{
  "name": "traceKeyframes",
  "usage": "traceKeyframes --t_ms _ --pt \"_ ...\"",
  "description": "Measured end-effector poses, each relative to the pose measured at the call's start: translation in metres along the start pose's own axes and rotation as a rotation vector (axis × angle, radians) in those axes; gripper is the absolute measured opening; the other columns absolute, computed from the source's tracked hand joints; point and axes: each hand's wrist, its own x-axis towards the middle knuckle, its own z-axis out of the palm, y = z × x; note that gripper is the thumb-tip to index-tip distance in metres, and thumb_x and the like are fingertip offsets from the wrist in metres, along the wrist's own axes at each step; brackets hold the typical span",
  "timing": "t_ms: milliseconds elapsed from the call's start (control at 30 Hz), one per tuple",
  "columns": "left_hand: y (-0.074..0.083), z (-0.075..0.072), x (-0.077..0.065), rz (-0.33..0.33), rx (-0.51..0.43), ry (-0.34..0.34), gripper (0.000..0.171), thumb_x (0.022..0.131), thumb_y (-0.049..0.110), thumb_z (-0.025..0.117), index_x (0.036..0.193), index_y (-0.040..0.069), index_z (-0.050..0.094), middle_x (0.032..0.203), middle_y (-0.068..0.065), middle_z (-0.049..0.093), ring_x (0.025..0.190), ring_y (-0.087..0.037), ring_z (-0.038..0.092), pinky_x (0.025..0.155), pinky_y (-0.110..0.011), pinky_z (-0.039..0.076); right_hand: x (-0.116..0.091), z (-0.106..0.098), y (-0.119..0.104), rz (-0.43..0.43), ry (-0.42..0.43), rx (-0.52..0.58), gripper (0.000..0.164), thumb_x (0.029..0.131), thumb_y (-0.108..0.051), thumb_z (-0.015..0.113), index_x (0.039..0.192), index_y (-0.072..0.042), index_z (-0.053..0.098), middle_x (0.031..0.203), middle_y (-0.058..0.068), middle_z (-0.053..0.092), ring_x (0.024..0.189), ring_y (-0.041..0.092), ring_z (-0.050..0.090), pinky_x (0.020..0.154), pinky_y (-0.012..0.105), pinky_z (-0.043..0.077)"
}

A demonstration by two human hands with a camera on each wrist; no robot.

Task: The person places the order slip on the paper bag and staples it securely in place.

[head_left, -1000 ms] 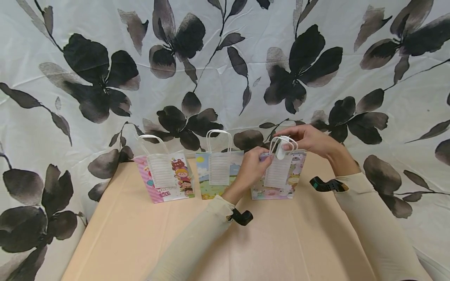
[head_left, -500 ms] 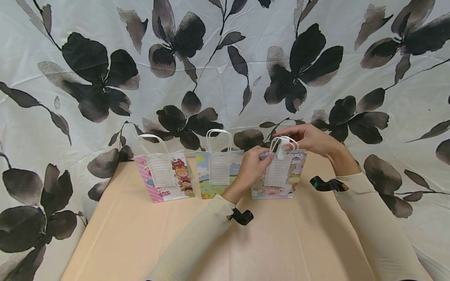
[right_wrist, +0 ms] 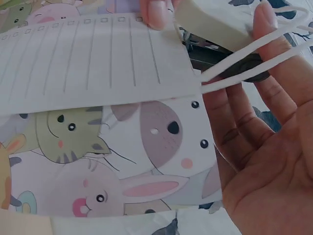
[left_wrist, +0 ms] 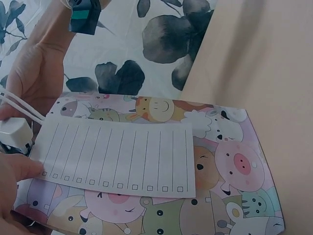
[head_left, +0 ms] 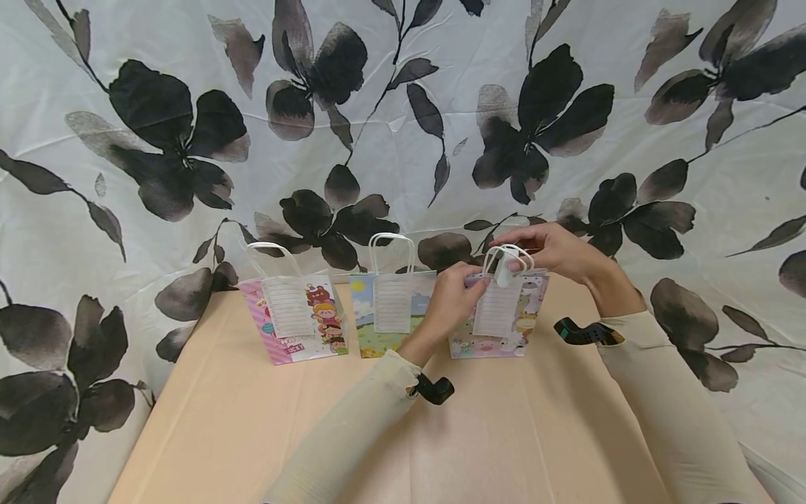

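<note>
The animal-print gift bag [head_left: 504, 329] is made of smooth paper with a slight sheen; a matt white lined paper tag [left_wrist: 117, 156] is fixed to its front, and its handles [right_wrist: 244, 63] are thin white cord. A small white block [right_wrist: 210, 22] of smooth, matt plastic is seen at its mouth. The table [head_left: 504, 434] is covered in matt beige cloth, faintly creased. The backdrop [head_left: 403, 105] is soft, wrinkled fabric printed with black flowers.

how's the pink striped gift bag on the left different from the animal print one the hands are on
The pink striped bag stands alone and untouched; the animal-print bag is held at its top by the left hand and right hand. The striped one shows cartoon children, the other pigs and rabbits. Both have white handles and a lined note panel.
</note>
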Motion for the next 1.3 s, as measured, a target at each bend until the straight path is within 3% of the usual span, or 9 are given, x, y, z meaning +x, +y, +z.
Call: traceKeyframes --t_ms 167,433,600,767,967,1133,1200,1300 --pt "0.000 -0.001 -0.001 0.003 0.000 -0.003 0.026 0.101 0.018 0.065 0.122 0.003 0.072 0.106 -0.004 0.065 0.096 -0.012 0.066 0.088 -0.027 0.056 0.002 0.003 0.000 -0.008 -0.008 0.014 0.050 0.090 -0.004 0.077 0.137 -0.003 0.061 0.119 0.008 0.068 0.096 0.028 0.067 0.081 0.037 0.055" --pt "0.000 -0.001 0.001 0.016 0.013 0.002 0.027 0.102 0.019 0.064 0.122 0.004 0.072 0.106 -0.004 0.065 0.096 -0.011 0.064 0.086 -0.026 0.055 0.003 0.004 -0.008 -0.001 0.027 -0.073 0.051 0.088 -0.008 0.080 0.136 -0.005 0.063 0.118 0.011 0.069 0.095 0.027 0.070 0.078 0.035 0.057" --pt "0.000 -0.002 0.003 0.046 0.027 0.010 0.026 0.101 0.018 0.065 0.120 0.002 0.073 0.104 -0.006 0.067 0.097 -0.014 0.065 0.085 -0.027 0.054 0.003 0.005 -0.012 -0.009 -0.021 -0.098 0.048 0.087 -0.008 0.081 0.133 -0.005 0.065 0.125 0.012 0.065 0.097 0.026 0.071 0.078 0.036 0.057" --pt "0.000 -0.003 0.003 0.051 0.031 0.010 0.024 0.101 0.016 0.065 0.119 0.002 0.073 0.104 -0.005 0.067 0.098 -0.014 0.065 0.086 -0.027 0.054 0.005 0.007 -0.009 -0.018 -0.035 -0.136 0.050 0.088 -0.013 0.081 0.135 -0.004 0.064 0.121 0.012 0.066 0.092 0.026 0.070 0.076 0.037 0.057" --pt "0.000 -0.002 0.004 0.060 0.056 0.004 0.024 0.101 0.017 0.064 0.118 0.002 0.073 0.105 -0.005 0.068 0.098 -0.014 0.065 0.086 -0.027 0.054 0.001 0.004 0.003 -0.021 -0.011 -0.079 0.046 0.093 -0.014 0.075 0.137 -0.008 0.063 0.118 0.009 0.070 0.093 0.027 0.068 0.078 0.037 0.056" --pt "0.000 -0.002 0.005 0.065 0.085 0.012 0.025 0.102 0.017 0.063 0.118 0.002 0.073 0.106 -0.007 0.069 0.098 -0.015 0.066 0.086 -0.027 0.055 -0.013 0.003 0.019 -0.019 0.063 -0.008 0.039 0.103 -0.021 0.060 0.141 -0.010 0.060 0.123 -0.002 0.067 0.104 0.019 0.066 0.085 0.033 0.054" --pt "0.000 -0.001 0.004 0.062 0.087 0.015 0.025 0.102 0.018 0.063 0.118 0.002 0.073 0.106 -0.007 0.069 0.097 -0.015 0.065 0.086 -0.027 0.055 -0.019 0.005 0.025 -0.043 0.074 0.021 0.040 0.105 -0.017 0.056 0.144 -0.007 0.056 0.126 -0.004 0.065 0.107 0.017 0.064 0.087 0.031 0.053" --pt "-0.001 -0.001 0.004 0.062 0.088 0.015 0.025 0.102 0.018 0.063 0.119 0.002 0.073 0.106 -0.007 0.069 0.096 -0.014 0.065 0.085 -0.026 0.055 -0.023 0.013 0.030 -0.069 0.083 0.034 0.048 0.100 -0.008 0.063 0.146 -0.001 0.051 0.123 0.001 0.066 0.105 0.017 0.066 0.084 0.029 0.054"
